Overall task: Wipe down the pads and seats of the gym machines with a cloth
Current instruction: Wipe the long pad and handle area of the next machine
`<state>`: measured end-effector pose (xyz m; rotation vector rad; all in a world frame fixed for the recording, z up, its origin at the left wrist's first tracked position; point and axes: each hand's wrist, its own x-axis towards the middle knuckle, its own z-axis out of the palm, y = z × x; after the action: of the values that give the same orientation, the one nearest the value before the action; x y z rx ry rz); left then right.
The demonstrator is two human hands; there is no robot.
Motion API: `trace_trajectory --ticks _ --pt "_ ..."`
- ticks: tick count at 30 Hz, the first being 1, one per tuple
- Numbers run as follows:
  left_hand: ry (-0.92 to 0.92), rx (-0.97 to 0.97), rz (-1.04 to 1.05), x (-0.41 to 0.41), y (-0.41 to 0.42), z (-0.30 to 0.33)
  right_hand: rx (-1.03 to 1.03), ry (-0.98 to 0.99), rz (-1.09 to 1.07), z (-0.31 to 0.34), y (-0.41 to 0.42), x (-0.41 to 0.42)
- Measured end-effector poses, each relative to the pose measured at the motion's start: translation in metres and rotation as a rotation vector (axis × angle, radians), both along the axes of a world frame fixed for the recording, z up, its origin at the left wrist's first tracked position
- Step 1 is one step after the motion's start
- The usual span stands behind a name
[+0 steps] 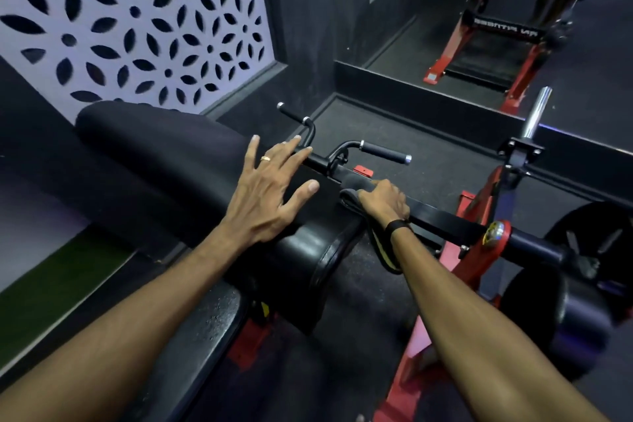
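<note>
The left hand (265,197) is resting with fingers spread and straight on the long black cylindrical vinyl roller pad (178,168). The right hand (385,199) is gripping a dark grey cloth with a yellowish edge (371,240), pressing it at the pad's end beside the black steel bar (442,217). Judging by this, wiping is under way; the flat black seat (202,329) below and other machines probably remain.

Right hand (385,199) hides most of the cloth (373,236), its fingers' grip not readable; left hand (270,192) covers part of the pad (164,154); seat (191,336) and plates (582,284) cut by frame edges; mirrored label (506,31) too blurred to read.
</note>
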<state>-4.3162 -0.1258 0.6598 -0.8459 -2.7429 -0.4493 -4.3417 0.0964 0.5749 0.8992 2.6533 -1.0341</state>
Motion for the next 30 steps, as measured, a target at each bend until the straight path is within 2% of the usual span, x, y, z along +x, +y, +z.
trace_trajectory --ticks 5,13,17,22,25,30 --pt "0.041 0.022 0.043 0.003 -0.001 0.001 0.008 0.076 0.031 0.029 -0.018 0.030" --pt "0.101 0.103 0.009 0.022 -0.014 0.001 0.017 0.297 -0.102 0.082 -0.065 0.099" --pt "0.109 0.120 -0.097 0.041 -0.055 -0.010 0.325 0.363 -0.084 0.097 -0.108 0.131" --pt "0.067 0.174 -0.009 0.046 -0.130 -0.010 0.792 0.345 0.082 0.095 -0.162 0.137" --pt "0.055 0.198 0.062 0.038 -0.176 -0.004 0.909 0.359 0.130 0.092 -0.200 0.130" --pt "0.038 0.230 0.152 0.033 -0.228 -0.011 0.976 0.376 0.188 0.093 -0.241 0.106"
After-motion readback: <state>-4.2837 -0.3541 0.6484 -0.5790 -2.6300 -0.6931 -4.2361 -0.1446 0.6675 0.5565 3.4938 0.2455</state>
